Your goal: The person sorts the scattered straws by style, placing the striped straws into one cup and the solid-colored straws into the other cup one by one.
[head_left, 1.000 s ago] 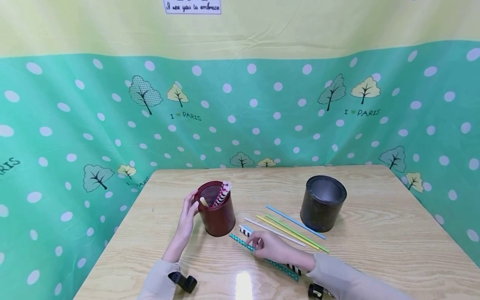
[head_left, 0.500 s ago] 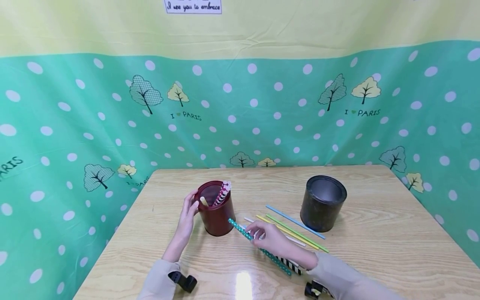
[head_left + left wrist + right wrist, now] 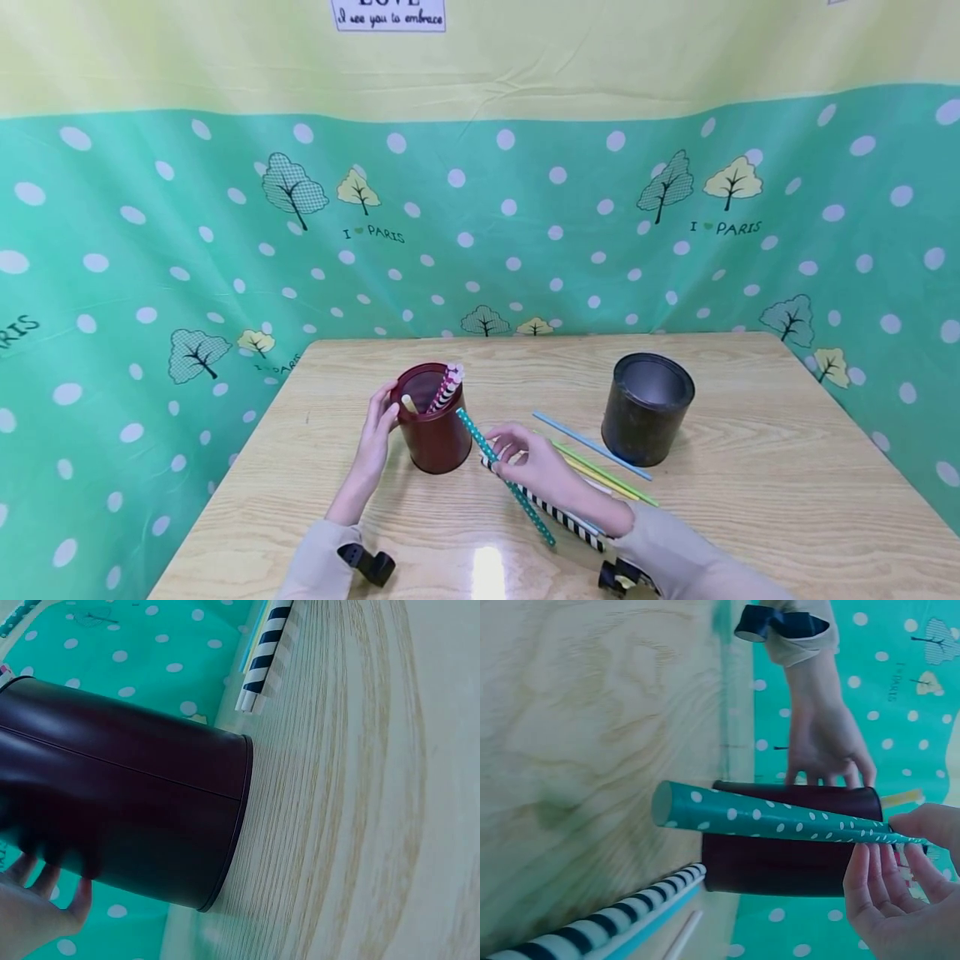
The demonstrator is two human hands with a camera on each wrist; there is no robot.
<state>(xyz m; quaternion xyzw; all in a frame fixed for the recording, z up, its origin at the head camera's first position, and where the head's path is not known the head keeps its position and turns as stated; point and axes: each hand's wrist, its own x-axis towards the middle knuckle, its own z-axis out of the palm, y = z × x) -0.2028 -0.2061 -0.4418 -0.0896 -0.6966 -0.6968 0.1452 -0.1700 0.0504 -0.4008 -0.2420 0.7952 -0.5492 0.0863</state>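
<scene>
The right hand (image 3: 542,477) pinches the dotted teal straw (image 3: 534,517), its upper end slanting toward the left hand (image 3: 372,440), and I'd say a light grip serves best while that hand, cupped against the red can (image 3: 438,443), steadies it.

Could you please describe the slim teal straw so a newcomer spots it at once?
On the pale wooden table, find the dark red cylindrical can. Just right of it, the right hand pinches the slim teal straw. Its white dots set it apart from the black-and-white striped straw and plain straws nearby.
</scene>
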